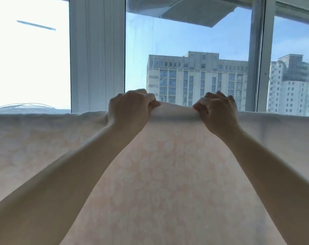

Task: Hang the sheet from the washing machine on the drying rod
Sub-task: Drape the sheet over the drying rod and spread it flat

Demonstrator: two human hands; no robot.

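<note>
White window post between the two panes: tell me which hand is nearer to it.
Left. The left hand grips the sheet top edge just right of the white window post, nearly below it. The right hand grips the same edge farther right, in front of the middle pane.

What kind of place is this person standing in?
Probably a glazed balcony or laundry spot high in a flat: a hung sheet, a large window, and tall buildings outside.
</note>
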